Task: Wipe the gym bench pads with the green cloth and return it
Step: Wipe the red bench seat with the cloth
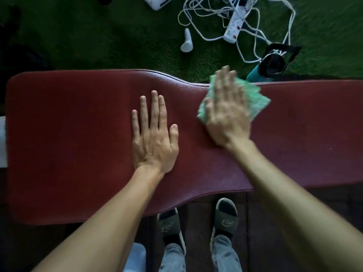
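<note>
Pressing flat on the red bench pad (78, 134), the left hand (154, 138) lies palm down with its fingers spread and straight, holding nothing. Just beside it, on the thumb side, the right hand (225, 112) lies palm down too, blurred, with its fingers laid open over the green cloth (255, 99). That cloth sits under the right palm and fingers, against the pad, and its crumpled edges stick out beyond the fingertips and on the side away from the left hand; it does not touch the left hand. Whether the right fingers pinch the cloth or only press it cannot be told. The cloth lies near the pad's far edge, where the pad narrows. Past the right hand, on the green turf floor (98, 36), stands a teal bottle (265, 71), and farther off a white power strip (234, 26) among tangled white cables (198, 18). Below both forearms, two feet in dark slides (225, 216) stand on the floor.
</note>
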The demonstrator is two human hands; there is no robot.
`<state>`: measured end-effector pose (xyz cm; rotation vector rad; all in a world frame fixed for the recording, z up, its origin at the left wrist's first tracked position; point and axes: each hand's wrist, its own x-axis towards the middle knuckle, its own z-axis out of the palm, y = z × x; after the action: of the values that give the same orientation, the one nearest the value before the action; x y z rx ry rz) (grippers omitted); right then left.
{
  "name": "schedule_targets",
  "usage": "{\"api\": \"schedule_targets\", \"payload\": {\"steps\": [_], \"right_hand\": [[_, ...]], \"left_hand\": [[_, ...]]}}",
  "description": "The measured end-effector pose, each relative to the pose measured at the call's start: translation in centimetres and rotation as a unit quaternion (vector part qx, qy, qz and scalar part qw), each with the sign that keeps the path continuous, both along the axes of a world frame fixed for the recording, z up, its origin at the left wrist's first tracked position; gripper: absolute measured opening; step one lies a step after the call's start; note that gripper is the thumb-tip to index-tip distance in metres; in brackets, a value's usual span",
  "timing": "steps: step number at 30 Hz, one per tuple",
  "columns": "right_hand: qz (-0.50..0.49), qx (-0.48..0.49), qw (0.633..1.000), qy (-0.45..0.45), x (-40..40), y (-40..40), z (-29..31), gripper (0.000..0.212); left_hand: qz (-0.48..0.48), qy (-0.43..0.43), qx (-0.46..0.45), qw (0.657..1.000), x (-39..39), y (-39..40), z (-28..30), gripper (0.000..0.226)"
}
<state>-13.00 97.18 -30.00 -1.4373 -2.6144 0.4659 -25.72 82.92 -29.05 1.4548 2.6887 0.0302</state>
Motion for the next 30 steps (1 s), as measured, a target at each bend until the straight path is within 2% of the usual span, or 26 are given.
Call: {"api": "schedule_targets", "payload": {"steps": [2,4,5,7,9,10,12,14,15,16,18,20,21,23,25,27,28,30], "right_hand": [[0.124,-0.019,0.992,-0.012,2.3,-3.4,0.4,0.067],[0.139,-0.014,0.989,-0.040,8.9,-5.2,-0.1,0.066],[0.104,-0.008,0.993,-0.056,12.2,-4.3,-0.3,0.067],[-0.035,-0.017,0.997,-0.062,15.9,-0.2,-0.9,0.068],[-0.165,-0.027,0.985,-0.047,14.3,4.6,-1.3,0.070],[-0.173,-0.026,0.984,-0.038,12.1,5.9,-1.0,0.071],[-0.060,0.000,0.998,-0.031,9.7,6.0,-0.8,0.068],[0.091,0.012,0.994,-0.052,13.9,3.6,-1.4,0.064],[0.098,0.014,0.993,-0.063,17.9,2.4,-1.6,0.064],[0.065,0.003,0.996,-0.067,22.1,1.7,-1.8,0.064],[-0.097,-0.041,0.992,-0.073,28.4,3.4,-2.1,0.067],[-0.221,-0.067,0.970,-0.070,28.3,7.8,-2.7,0.071],[-0.244,-0.052,0.967,-0.054,26.2,9.8,-2.9,0.071],[-0.197,-0.031,0.979,-0.038,21.7,11.0,-2.4,0.069],[-0.050,-0.015,0.998,-0.041,20.5,7.3,-2.3,0.067],[0.068,-0.036,0.996,-0.054,23.7,2.0,-1.8,0.066],[0.080,-0.035,0.995,-0.057,26.1,1.2,-1.9,0.066],[-0.020,-0.037,0.997,-0.060,29.5,4.0,-2.8,0.066]], "left_hand": [[-0.008,-0.007,0.004,1.000,-0.1,0.1,0.0,0.073],[-0.008,-0.009,-0.002,1.000,-0.3,-0.1,0.0,0.071],[-0.014,-0.006,-0.005,1.000,-0.1,-0.1,0.1,0.069],[-0.057,-0.007,0.009,0.998,1.2,0.9,0.4,0.065],[-0.112,-0.031,0.028,0.993,3.6,3.7,0.2,0.063],[-0.123,-0.040,0.030,0.991,5.2,5.5,-0.1,0.063],[-0.121,-0.044,0.020,0.991,8.1,8.9,-0.7,0.065],[-0.128,-0.048,0.006,0.991,10.6,11.4,-1.4,0.066],[-0.128,-0.043,0.002,0.991,11.5,12.2,-1.6,0.067],[-0.121,-0.038,0.002,0.992,12.1,12.7,-1.7,0.068],[-0.104,-0.029,0.000,0.994,13.0,12.9,-1.7,0.068],[-0.106,-0.006,-0.008,0.994,13.3,12.8,-2.1,0.068],[-0.108,0.003,-0.014,0.994,13.3,12.9,-2.2,0.068],[-0.105,0.009,-0.020,0.994,13.2,12.9,-2.1,0.069],[-0.100,0.013,-0.018,0.995,13.2,13.0,-2.0,0.069],[-0.097,0.014,-0.027,0.995,13.2,13.1,-1.8,0.069],[-0.096,0.014,-0.030,0.995,13.2,13.1,-1.7,0.069],[-0.099,0.023,-0.033,0.994,13.2,13.1,-1.8,0.069]]}}
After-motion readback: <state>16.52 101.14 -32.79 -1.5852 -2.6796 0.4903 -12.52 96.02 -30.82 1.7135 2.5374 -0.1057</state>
